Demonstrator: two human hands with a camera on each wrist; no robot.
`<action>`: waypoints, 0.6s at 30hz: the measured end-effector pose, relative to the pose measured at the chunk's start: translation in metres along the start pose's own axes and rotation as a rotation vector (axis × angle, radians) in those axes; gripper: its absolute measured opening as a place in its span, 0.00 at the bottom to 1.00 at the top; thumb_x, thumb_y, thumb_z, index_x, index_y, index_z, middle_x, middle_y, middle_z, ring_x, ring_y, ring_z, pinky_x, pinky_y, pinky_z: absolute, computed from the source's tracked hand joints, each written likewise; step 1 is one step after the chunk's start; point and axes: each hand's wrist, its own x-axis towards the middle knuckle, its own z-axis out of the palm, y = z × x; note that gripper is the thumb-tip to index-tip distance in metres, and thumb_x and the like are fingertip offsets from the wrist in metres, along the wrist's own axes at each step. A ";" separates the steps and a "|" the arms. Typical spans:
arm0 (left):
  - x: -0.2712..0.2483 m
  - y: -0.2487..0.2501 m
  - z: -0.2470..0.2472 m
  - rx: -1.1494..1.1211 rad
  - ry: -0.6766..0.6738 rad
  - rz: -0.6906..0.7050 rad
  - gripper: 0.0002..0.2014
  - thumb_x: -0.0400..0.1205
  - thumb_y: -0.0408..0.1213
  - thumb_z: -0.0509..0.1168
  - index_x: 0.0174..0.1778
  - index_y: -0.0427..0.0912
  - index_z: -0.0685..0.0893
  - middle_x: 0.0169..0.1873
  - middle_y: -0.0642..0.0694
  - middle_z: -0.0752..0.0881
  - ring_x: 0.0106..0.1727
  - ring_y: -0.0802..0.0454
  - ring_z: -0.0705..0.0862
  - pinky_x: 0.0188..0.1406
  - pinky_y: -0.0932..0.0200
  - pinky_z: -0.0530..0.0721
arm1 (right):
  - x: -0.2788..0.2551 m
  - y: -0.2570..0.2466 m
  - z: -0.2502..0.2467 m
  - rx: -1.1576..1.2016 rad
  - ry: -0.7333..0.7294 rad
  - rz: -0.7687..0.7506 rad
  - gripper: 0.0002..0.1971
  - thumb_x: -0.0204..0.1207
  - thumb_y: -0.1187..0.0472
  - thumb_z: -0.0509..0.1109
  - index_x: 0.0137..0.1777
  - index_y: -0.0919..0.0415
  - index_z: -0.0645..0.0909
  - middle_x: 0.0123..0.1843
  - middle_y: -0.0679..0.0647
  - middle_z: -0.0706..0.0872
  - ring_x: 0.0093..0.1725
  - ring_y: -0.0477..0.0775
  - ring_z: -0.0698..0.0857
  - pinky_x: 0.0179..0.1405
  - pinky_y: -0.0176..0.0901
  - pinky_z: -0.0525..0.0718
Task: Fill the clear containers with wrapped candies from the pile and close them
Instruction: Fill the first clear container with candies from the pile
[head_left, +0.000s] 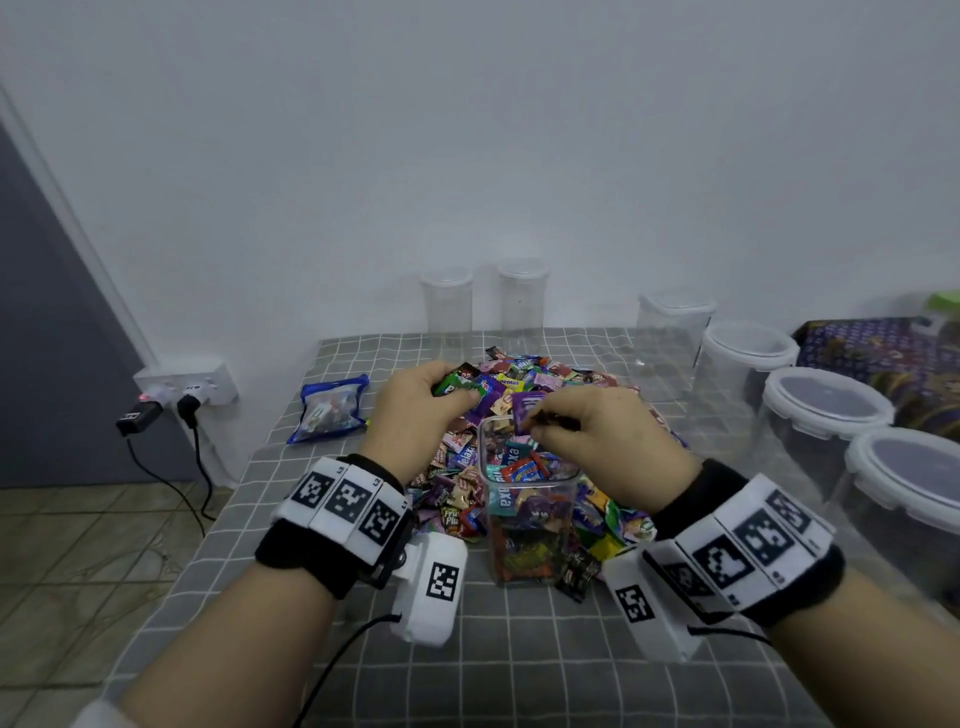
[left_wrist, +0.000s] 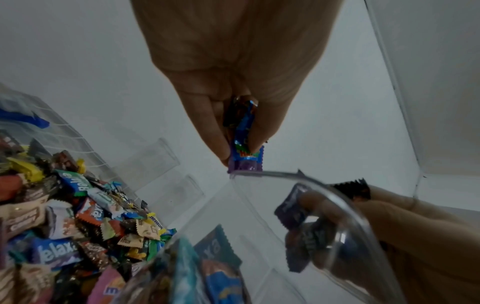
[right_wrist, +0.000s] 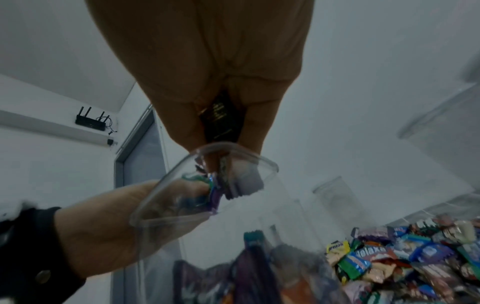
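Closest to the camera are the two forearms, each with a black wristband carrying white tag blocks, over a grey grid cloth (head_left: 519, 665). Right between the wrists stands the open clear tub (head_left: 530, 519), square-ish, already mostly full of wrapped candies, no lid on it.

Right hand (head_left: 602, 441) sits just above the tub's mouth, fingers curled and pinching a small bunch of sweets: a dark brown wrapper (right_wrist: 221, 121) is tucked between thumb and fingers in the right wrist view, and a purple one (head_left: 524, 410) hangs off the fingertips over the rim. Left hand (head_left: 421, 405) is a bit further out, over the pile (head_left: 519, 379), also curled round a few candies. A green wrapper (head_left: 457, 382) pokes out in the head view, and the left wrist cam shows a blue one (left_wrist: 244, 133) pinched between thumb and fingers, right at the tub's edge.

The pile spreads around and behind the tub. Left of it lies a blue-edged pouch (head_left: 330, 410). Off to the right, a row of lidded clear tubs (head_left: 826, 405) runs along the cloth's edge. At the back against the wall stand two tall clear jars (head_left: 483, 301). A wall socket (head_left: 182, 384) with plugs sits low on the left.
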 end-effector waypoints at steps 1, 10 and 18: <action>-0.001 0.001 0.000 -0.008 0.003 -0.002 0.09 0.78 0.27 0.69 0.41 0.47 0.83 0.37 0.48 0.88 0.39 0.49 0.87 0.49 0.44 0.88 | 0.001 0.000 -0.001 0.000 -0.007 0.002 0.08 0.78 0.61 0.68 0.52 0.59 0.87 0.49 0.52 0.88 0.48 0.50 0.83 0.52 0.46 0.79; -0.001 0.007 0.002 -0.041 -0.011 0.027 0.09 0.78 0.27 0.68 0.41 0.48 0.83 0.39 0.46 0.88 0.40 0.49 0.88 0.47 0.47 0.88 | -0.003 -0.003 -0.002 0.031 -0.002 0.020 0.12 0.75 0.56 0.72 0.58 0.55 0.84 0.61 0.48 0.83 0.58 0.45 0.81 0.60 0.42 0.77; -0.003 0.014 0.007 -0.088 -0.053 0.049 0.08 0.79 0.26 0.67 0.45 0.45 0.84 0.42 0.44 0.88 0.42 0.49 0.88 0.43 0.55 0.89 | -0.012 0.020 0.008 0.306 -0.185 0.163 0.54 0.62 0.43 0.80 0.82 0.48 0.51 0.80 0.43 0.63 0.78 0.42 0.63 0.77 0.40 0.62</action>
